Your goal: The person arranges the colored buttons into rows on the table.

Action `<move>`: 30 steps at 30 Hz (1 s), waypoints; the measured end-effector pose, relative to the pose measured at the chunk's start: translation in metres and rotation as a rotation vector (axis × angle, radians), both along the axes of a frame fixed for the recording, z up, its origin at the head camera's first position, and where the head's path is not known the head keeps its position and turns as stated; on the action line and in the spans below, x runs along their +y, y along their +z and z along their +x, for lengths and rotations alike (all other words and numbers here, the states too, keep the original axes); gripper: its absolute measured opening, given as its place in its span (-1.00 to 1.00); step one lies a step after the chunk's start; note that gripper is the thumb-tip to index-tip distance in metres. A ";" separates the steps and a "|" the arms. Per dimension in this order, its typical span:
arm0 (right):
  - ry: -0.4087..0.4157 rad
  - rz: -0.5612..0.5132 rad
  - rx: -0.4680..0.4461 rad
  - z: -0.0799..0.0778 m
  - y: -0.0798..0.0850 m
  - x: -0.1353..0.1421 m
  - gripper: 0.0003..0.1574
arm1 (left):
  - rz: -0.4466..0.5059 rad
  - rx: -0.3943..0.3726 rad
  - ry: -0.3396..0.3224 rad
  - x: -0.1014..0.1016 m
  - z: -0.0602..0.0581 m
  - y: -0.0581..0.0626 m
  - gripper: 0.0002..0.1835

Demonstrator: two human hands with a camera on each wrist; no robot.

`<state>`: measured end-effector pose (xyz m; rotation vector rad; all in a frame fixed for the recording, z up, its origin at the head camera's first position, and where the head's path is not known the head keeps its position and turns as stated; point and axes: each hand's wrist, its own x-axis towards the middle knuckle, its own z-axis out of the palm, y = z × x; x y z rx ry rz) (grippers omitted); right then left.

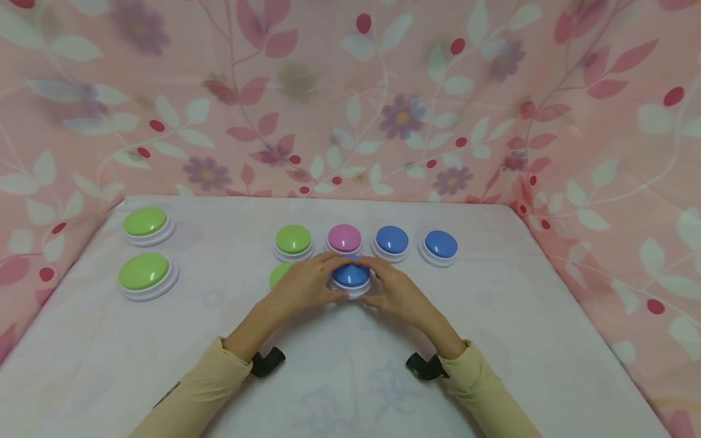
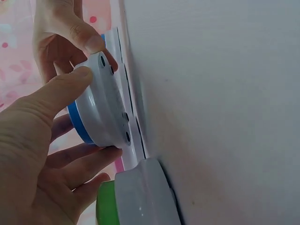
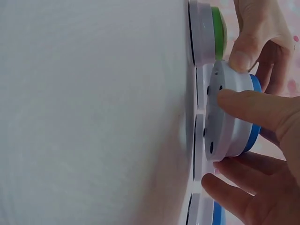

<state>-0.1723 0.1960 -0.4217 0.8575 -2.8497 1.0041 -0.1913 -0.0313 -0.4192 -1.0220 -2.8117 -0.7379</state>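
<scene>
Gripping a blue button (image 1: 351,275) from opposite sides, the left hand (image 1: 309,283) and right hand (image 1: 402,295) pinch its white base between thumbs and fingers, each spread only about as wide as its edge, probably to steady it without pressing the top. Its underside shows in both wrist views, so it seems raised off the white table (image 1: 350,395). Just left, a half-hidden green button (image 1: 279,274) sits behind the left hand. Beyond, a far green button (image 1: 292,239), a pink button (image 1: 344,238), a middle blue button (image 1: 392,240) and a right-end blue button (image 1: 441,244) form a row, seemingly lined up deliberately. Well apart at left stand a farther green button (image 1: 145,222) and a nearer green button (image 1: 143,271).
</scene>
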 end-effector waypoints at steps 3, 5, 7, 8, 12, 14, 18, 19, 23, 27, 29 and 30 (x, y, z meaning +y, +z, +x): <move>0.003 -0.001 -0.044 -0.001 -0.002 0.000 -0.09 | -0.010 0.007 -0.003 0.001 -0.001 -0.002 -0.29; 0.006 0.009 -0.062 -0.002 -0.003 -0.001 -0.12 | -0.019 0.014 -0.003 0.001 -0.001 -0.004 -0.31; 0.015 0.013 -0.068 -0.002 -0.004 -0.001 -0.14 | -0.024 0.018 -0.005 0.000 -0.001 -0.004 -0.32; 0.017 0.018 -0.069 -0.002 -0.004 -0.002 -0.16 | -0.027 0.023 -0.006 0.000 -0.001 -0.005 -0.32; 0.031 0.011 -0.066 -0.003 -0.005 -0.002 -0.24 | -0.043 0.027 -0.015 0.000 -0.001 -0.005 -0.34; 0.033 0.019 -0.060 -0.003 -0.006 -0.002 -0.27 | -0.057 0.023 -0.019 -0.001 -0.001 -0.005 -0.35; 0.029 0.037 -0.060 -0.004 -0.007 -0.003 -0.28 | -0.072 0.021 -0.018 -0.003 0.001 -0.006 -0.34; 0.025 0.042 -0.062 -0.004 -0.008 -0.004 -0.28 | -0.075 0.017 -0.016 -0.004 0.001 -0.006 -0.34; 0.019 0.051 -0.066 -0.004 -0.008 -0.005 -0.27 | -0.079 0.018 -0.012 -0.004 0.001 -0.007 -0.34; 0.022 0.053 -0.062 -0.003 -0.007 -0.005 -0.26 | -0.087 0.031 -0.023 -0.003 0.001 -0.006 -0.34; 0.023 0.052 -0.062 -0.002 -0.006 -0.004 -0.26 | -0.087 0.043 -0.029 -0.002 0.002 -0.006 -0.34; 0.022 0.052 -0.062 -0.002 -0.006 -0.004 -0.26 | -0.088 0.045 -0.030 -0.002 0.002 -0.006 -0.34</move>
